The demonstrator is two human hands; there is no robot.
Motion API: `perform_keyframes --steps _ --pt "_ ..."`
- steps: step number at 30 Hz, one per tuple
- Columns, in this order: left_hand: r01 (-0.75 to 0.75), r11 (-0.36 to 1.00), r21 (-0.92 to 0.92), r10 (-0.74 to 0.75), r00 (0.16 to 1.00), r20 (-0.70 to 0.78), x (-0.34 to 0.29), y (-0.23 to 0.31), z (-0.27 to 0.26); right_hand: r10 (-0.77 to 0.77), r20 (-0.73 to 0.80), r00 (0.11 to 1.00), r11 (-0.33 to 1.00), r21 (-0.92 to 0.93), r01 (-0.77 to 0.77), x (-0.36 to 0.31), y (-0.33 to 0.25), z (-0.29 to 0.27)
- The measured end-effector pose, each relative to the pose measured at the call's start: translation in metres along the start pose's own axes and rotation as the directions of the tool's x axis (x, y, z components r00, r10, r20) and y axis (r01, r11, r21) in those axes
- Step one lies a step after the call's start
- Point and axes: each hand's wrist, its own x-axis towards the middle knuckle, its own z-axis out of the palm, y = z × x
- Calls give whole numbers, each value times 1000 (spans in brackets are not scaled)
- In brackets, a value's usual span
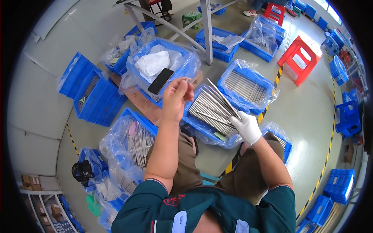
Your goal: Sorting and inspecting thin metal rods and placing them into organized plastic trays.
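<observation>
My bare left hand [178, 97] is raised with its fingers closed in a pinch. A small shiny bit shows at the fingertips, too small to name. My right hand [247, 127], in a white glove, is closed around several thin metal rods [217, 99], which fan out up and to the left. Below them is a blue crate [211, 138] lined with clear plastic, with rows of similar metal rods [206, 112] in it. A black phone [160, 81] rests just left of my left hand, on a plastic-lined blue crate [145, 46] that holds a white cloth or bag [152, 65].
Another rod-filled crate [248, 83] stands beyond my right hand. Long rods lie in a crate [136, 141] at my left. Stacked blue crates [99, 95], a metal table leg [207, 31] and a red stool [301, 58] stand around. Another person's shoe [250, 13] shows at the far end.
</observation>
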Motion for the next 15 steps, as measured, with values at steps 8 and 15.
perform_keyframes --steps 8,15 --pt "172 977 122 -182 980 75 -2 -8 4 -130 -56 990 959 -259 112 6 9 5" --pt "317 930 183 -339 935 101 -9 -13 14 -75 -68 995 971 -231 58 3 4 2"
